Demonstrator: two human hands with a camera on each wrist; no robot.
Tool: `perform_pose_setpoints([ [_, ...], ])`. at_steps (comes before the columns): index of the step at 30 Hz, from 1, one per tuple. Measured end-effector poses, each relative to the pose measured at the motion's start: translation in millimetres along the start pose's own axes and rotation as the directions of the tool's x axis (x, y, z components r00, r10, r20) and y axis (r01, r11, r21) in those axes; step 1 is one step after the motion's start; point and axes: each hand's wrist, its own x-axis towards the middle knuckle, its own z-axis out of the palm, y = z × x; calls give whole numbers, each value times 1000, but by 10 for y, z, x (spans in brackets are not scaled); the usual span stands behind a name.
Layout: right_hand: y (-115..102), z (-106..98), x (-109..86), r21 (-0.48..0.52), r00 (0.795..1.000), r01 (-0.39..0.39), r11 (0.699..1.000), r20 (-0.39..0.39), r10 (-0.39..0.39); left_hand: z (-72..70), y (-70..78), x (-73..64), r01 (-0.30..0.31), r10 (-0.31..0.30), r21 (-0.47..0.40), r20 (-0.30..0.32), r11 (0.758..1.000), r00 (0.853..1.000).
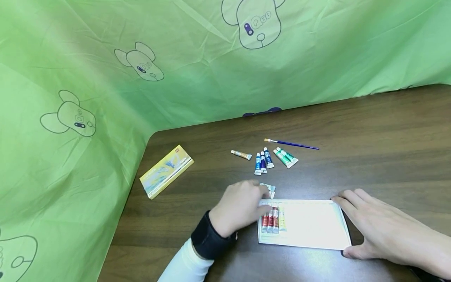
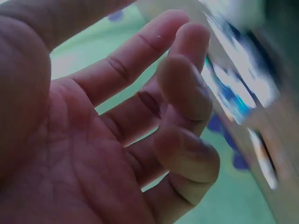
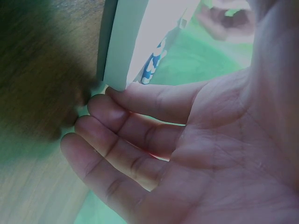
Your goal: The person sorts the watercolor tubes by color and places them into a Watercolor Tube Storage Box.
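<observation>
Right hand point(image 1: 378, 227) spread, merely touching the tray point(image 1: 313, 227); left hand point(image 1: 243, 204) half-curled, seemingly empty. Four tubes point(image 1: 275, 222) lie inside; blue tubes point(image 1: 262, 162), green tubes point(image 1: 282, 159), an orange tube point(image 1: 241, 154) remain outside.

Shallow white tray point(image 1: 313, 225) lies flat on the desk point(image 1: 387, 156), long side left to right. At its left end I count three red tubes point(image 1: 270, 221) and one yellow tube point(image 1: 282, 220), side by side. Pale tubes point(image 1: 271, 188), partly hidden, lie just beyond.
</observation>
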Motion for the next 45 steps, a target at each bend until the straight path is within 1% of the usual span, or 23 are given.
perform_pose_setpoints([
  [2, 2, -8, 4, -2, 1000, -2, 1000, 4, 2, -27, -137, 51, 51, -51, -73, -9, 996, 999],
  [4, -2, -9, 4, -1, 1000, -1, 1000, 7, 1, -54, -278, 101, 106, -110, -130, -24, 986, 994],
  [7, -13, -5, 3, -6, 1000, 5, 1000, -2, -5, -95, -475, 190, 185, -200, -202, -57, 962, 978],
  [10, -15, 0, -1, -2, 1000, 10, 1000, -5, -10, -104, -643, 313, 245, -280, -256, -112, 935, 953],
  [12, -12, 4, -3, -2, 1000, 11, 1000, -6, -11, -89, -735, 411, 285, -336, -289, -144, 914, 931],
  [15, -8, 9, -7, -3, 1000, 10, 1000, -9, -10, -59, -827, 557, 336, -404, -332, -161, 881, 900],
  [17, -9, 12, -9, -4, 1000, 10, 1000, -10, -10, -41, -856, 642, 360, -434, -355, -159, 863, 887],
  [20, -17, 13, -14, -7, 1000, 9, 1000, -8, -9, -31, -860, 730, 370, -451, -381, -151, 848, 879],
  [22, -21, 11, -14, -8, 1000, 12, 1000, -12, -12, -26, -857, 760, 373, -459, -393, -149, 840, 876],
  [24, -21, 3, -10, -13, 1000, 15, 1000, -19, -15, -18, -862, 768, 385, -471, -390, -151, 836, 869],
  [28, -10, -23, 12, -13, 999, 29, 999, -29, -30, 5, -892, 763, 428, -505, -357, -157, 831, 849],
  [30, -4, -29, 20, -16, 999, 38, 999, -34, -39, 11, -903, 761, 441, -515, -347, -158, 828, 843],
  [33, 1, -22, 23, -18, 998, 39, 999, -39, -40, 14, -914, 763, 447, -517, -340, -154, 828, 842],
  [40, -1, -11, 12, -6, 1000, 19, 1000, -21, -19, 25, -935, 758, 441, -518, -367, -141, 819, 844],
  [45, 0, -26, 10, -6, 1000, 11, 1000, -5, -11, 33, -952, 740, 422, -506, -378, -155, 824, 849],
])
